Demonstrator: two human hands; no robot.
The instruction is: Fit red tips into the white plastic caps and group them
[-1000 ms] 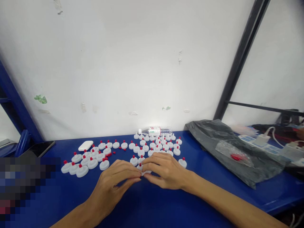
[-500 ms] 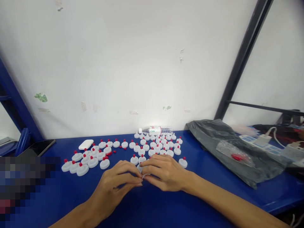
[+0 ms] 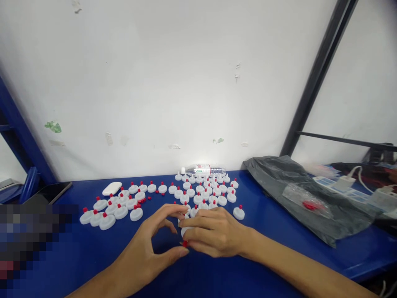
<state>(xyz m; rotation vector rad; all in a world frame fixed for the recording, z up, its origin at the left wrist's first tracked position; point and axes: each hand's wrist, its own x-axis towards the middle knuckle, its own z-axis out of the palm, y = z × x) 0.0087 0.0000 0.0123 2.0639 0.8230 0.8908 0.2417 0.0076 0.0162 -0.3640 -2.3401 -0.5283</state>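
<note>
My right hand [image 3: 214,231] is curled around a white cap [image 3: 187,230], gripping it by its round rim just above the desk [image 3: 77,256], and a small red plug [image 3: 185,243] shows at the lower edge of it, right where my fingers meet. My left hand [image 3: 151,244] is loosely hooked, thumb below and index finger arched over the top, its tips at the cap and the plug; I cannot tell whether the thumb truly presses the plug or only rests beside it. The cap looks like thin moulded plastic, so I judge it light and stiff, smooth enough to slide between dry fingers if I squeeze it on the flat faces; the rim gives the surest hold. The plug is tiny and probably a little softer, best pinched by the fingertips at its sides, and easy to flick away. Beyond my hands, the finished caps [image 3: 204,192] stand in a cluster, each with red on top, and another group of caps [image 3: 110,211] lies to the left with a few loose red plugs [image 3: 142,201] beside it. Farther back a water bottle [image 3: 203,169] lies against the wall, a white case [image 3: 112,188] and a phone [image 3: 52,192] sit to the left, and a grey bag [image 3: 310,198] sprawls to the right.
</note>
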